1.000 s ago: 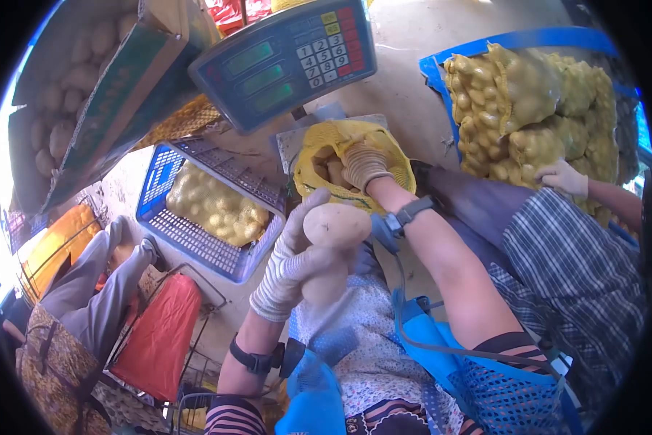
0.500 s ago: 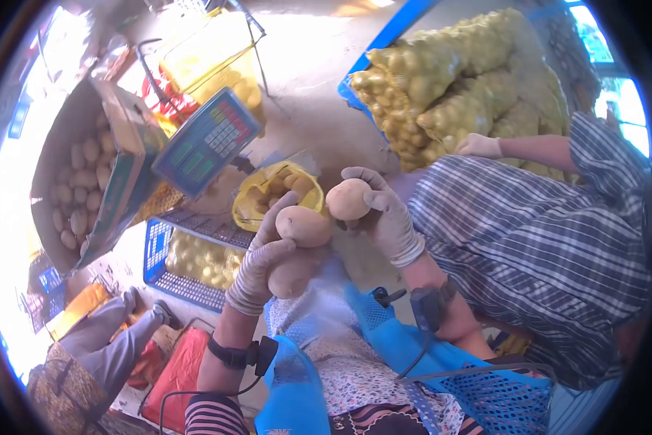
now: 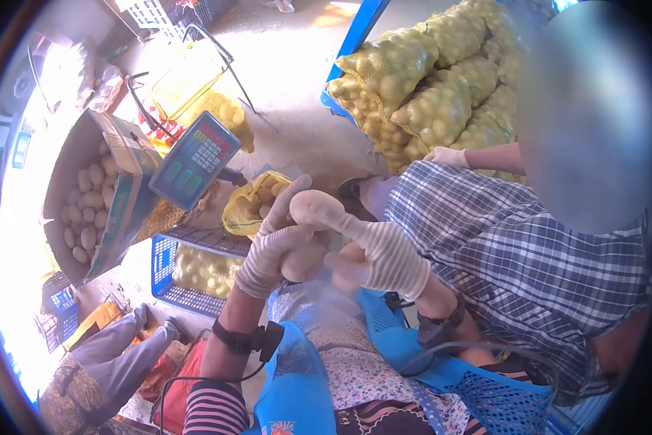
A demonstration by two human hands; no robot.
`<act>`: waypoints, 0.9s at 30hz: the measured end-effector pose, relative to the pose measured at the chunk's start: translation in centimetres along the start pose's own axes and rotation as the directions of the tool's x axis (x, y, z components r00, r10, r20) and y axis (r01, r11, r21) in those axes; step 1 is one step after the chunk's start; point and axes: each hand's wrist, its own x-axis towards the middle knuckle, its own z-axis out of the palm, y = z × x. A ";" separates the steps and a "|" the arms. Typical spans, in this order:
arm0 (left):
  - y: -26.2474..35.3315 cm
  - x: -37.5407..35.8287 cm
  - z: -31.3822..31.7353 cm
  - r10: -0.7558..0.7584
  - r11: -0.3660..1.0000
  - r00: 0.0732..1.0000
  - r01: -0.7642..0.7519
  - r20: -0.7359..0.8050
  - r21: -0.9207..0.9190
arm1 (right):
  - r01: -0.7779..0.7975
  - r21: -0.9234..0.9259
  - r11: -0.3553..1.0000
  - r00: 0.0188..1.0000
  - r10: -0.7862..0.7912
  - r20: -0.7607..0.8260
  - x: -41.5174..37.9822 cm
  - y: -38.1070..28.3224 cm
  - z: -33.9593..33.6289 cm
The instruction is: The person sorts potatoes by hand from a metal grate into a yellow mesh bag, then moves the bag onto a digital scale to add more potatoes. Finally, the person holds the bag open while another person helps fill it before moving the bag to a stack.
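My left hand (image 3: 277,243), in a pale ribbed glove, is closed around potatoes. One oval potato (image 3: 316,209) sits at its fingertips, and a second potato (image 3: 304,261) shows below its thumb. My right hand (image 3: 388,254), gloved too, reaches in from the right with its forefinger against the upper potato. Another potato (image 3: 351,255) is partly hidden between the right fingers. Just beyond my hands stands an open yellow mesh bag (image 3: 250,206) with potatoes inside.
A digital scale (image 3: 195,159) stands beside a cardboard box (image 3: 134,185) of potatoes. Below is a blue crate (image 3: 188,296) with a filled sack. Full potato sacks (image 3: 442,101) are stacked at upper right. A co-worker in a checked shirt (image 3: 500,254) is close on my right.
My right hand has turned and come left and down, so its forefinger now touches the left hand's upper potato. The co-worker's head has entered at upper right.
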 end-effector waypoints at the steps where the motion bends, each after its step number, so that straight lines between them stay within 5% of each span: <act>1: -0.1 0.2 0.1 0.034 0.999 0.999 -0.034 -0.004 -0.026 | 0.091 -0.039 0.995 0.996 -0.091 0.006 0.0 0.6 0.4; 3: -0.3 0.4 0.2 0.019 1.000 1.000 -0.019 -0.016 0.005 | 0.173 -0.079 0.982 0.985 -0.173 0.008 -0.3 0.7 0.9; 5: -0.4 0.5 0.3 0.009 0.999 1.000 -0.008 -0.015 0.036 | 0.067 0.030 0.997 0.976 -0.059 -0.211 -0.5 -0.3 1.4; 8: -0.2 0.2 0.2 -0.014 1.000 0.995 0.012 0.098 0.021 | 0.181 -0.071 0.981 0.982 -0.184 -0.037 -0.7 0.7 1.9; 11: 0.1 -0.6 0.2 0.002 1.000 0.981 0.001 0.195 -0.017 | 0.200 -0.030 0.979 0.966 -0.202 -0.160 -1.8 -0.8 3.2; 12: 0.3 -0.8 0.3 -0.026 1.000 0.987 0.024 0.159 0.016 | -0.026 0.051 0.998 0.983 0.035 -0.179 -2.7 -2.1 3.0; 13: 0.3 -1.0 0.4 -0.053 0.998 0.991 0.047 0.122 0.049 | -0.029 0.048 0.998 0.979 0.039 -0.199 -3.0 -2.2 3.5; 15: 0.8 -1.6 0.1 -0.080 0.991 0.985 0.062 0.154 0.118 | 0.221 -0.218 0.951 0.954 -0.257 -0.156 -3.3 -1.1 5.1; 16: 0.7 -1.8 0.2 -0.095 0.982 0.983 0.066 0.160 0.176 | 0.477 -0.051 0.877 0.862 -0.478 -0.167 -3.7 -1.0 5.8; 17: 0.5 -2.2 0.3 -0.097 0.982 0.980 0.065 0.175 0.177 | 0.474 -0.064 0.878 0.861 -0.478 -0.175 -5.0 -1.4 6.2; 19: 0.2 -2.5 0.9 -0.055 0.992 0.978 0.031 0.202 0.120 | 0.028 0.148 0.989 0.984 -0.002 -0.176 -7.5 -2.5 6.2; 20: 0.0 -2.5 1.3 -0.046 0.992 0.974 0.019 0.220 0.124 | -0.031 0.223 0.974 0.982 0.071 -0.173 -8.3 -2.8 5.9; 21: -0.1 -2.8 1.7 -0.064 0.992 0.973 0.037 0.220 0.123 | -0.021 0.211 0.977 0.981 0.061 -0.184 -9.2 -2.8 6.0; 24: -0.3 -4.3 3.6 -0.049 0.996 0.971 0.029 0.235 0.087 | -0.035 0.682 0.731 0.977 0.170 -0.132 -11.6 -2.3 5.7; 25: -0.3 -5.0 4.3 -0.043 0.998 0.970 0.030 0.240 0.057 | -0.026 0.666 0.745 0.983 0.140 -0.119 -12.3 -2.7 5.5; 27: -0.3 -7.0 5.6 0.038 0.996 0.969 -0.057 0.244 0.073 | 0.214 0.447 0.868 0.937 -0.053 -0.345 -13.6 -2.9 5.6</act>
